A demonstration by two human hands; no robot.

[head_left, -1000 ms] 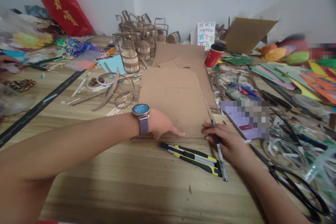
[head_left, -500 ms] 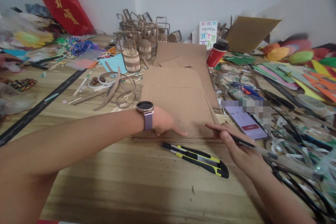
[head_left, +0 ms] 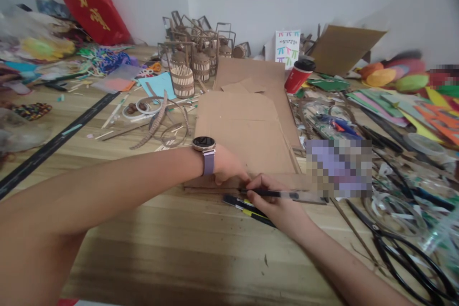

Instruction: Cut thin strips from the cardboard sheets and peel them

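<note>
Head view: left hand (head_left: 227,162), unclenched, on one cardboard sheet (head_left: 244,136) — right hand (head_left: 278,203) grasping one pen (head_left: 268,193).

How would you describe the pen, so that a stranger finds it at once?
Find the large cardboard on the wooden table. At its near edge, the right hand holds the pen. Unlike the black-and-yellow cutter lying partly hidden below that hand, the pen is slim, dark at the front, and shows no yellow.
</note>
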